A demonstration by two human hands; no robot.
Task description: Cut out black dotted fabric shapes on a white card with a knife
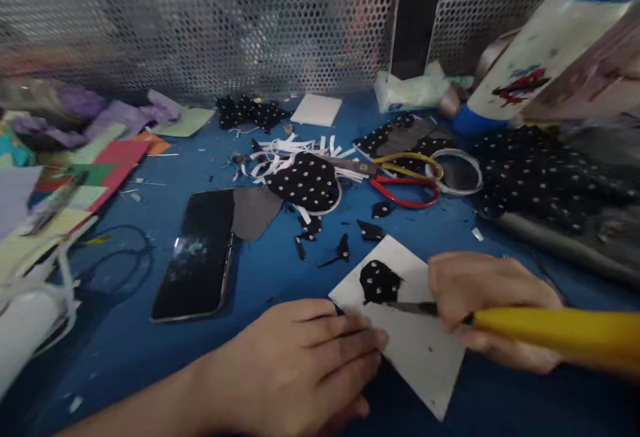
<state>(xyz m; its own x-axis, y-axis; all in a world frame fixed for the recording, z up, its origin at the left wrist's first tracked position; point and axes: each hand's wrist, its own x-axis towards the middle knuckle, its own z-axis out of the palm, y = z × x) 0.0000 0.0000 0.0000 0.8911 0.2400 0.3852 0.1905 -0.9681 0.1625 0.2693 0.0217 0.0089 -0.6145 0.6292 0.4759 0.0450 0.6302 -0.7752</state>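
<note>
My left hand (310, 364) lies over the left edge of a white board (425, 357), its fingers side by side and pressed together; whether anything is under them is hidden. Wrapped round a tool with a yellow handle (545, 334) is my right hand (490, 304). The tool's thin dark metal tip reaches left over the board to the lower edge of a small black piece with white dots (379, 282). Small black scraps (371, 230) lie just beyond the board.
Scissors with yellow and red handles (405, 182), a dotted black heart shape (305, 182) and white paper strips lie behind. A phone (197, 257) is at the left, coloured papers (117, 164) farther left. A bottle (540, 50) and dotted fabric (550, 170) fill the right; another phone (416, 27) stands upright.
</note>
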